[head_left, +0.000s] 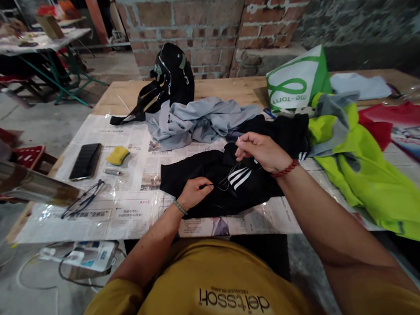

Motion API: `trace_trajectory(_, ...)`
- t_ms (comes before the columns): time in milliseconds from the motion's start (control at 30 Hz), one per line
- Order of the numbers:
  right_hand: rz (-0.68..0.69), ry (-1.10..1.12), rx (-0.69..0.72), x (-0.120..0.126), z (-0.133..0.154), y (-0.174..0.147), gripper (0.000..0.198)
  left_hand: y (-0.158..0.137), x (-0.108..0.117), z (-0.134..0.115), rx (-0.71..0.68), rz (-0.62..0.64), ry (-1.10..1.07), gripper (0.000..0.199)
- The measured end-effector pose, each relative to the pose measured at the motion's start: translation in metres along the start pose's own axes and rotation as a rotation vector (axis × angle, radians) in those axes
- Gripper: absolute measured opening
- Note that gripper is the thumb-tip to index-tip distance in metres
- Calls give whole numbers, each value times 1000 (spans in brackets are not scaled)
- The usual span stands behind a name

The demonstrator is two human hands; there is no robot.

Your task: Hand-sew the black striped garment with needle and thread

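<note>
A black garment (207,205) with three white stripes lies bunched on the newspaper in front of me. Its cloth is pinched between the fingers of my left hand (193,193), which rests low on the garment's left part. Raised just above the far side of the garment, my right hand (259,150) is closed in a pinch. A tiny pale tip, seemingly a sewing needle (238,139), shows at its fingertips. Fine pale thread (232,174) loops over the cloth below that hand, near the stripes.
Newspaper (97,188) covers the wooden table (225,84). Leftward lie a phone (86,161), a sponge (117,155), a small spool (113,171), glasses (83,198) and a tilted bottle (22,180). Behind are grey cloth (199,121), a backpack (176,76) and a bag (295,82); rightward, a yellow-green garment (368,177).
</note>
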State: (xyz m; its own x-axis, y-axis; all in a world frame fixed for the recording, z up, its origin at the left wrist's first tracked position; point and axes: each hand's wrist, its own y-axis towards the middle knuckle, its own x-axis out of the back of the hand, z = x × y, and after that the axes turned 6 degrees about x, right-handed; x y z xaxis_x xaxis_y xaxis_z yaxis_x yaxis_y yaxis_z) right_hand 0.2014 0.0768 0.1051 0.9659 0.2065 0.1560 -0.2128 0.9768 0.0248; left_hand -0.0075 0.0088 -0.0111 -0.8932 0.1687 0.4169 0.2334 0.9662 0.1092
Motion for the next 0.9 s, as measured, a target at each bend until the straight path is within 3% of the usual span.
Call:
trace_trajectory(167, 61, 241, -44, 9, 13, 0, 23, 1, 0, 1, 5, -3, -1, 12)
trace_trajectory(400, -44, 375, 60, 11, 18, 15, 19, 0, 0, 2, 12, -3, 6, 12)
trace_trajectory(667, -149, 313, 237, 21, 30, 34, 19, 0, 0, 0, 23, 8, 17, 12)
trace_trajectory(900, -306, 75, 489, 27, 34, 62, 13, 0, 1, -1, 20, 22, 16, 13)
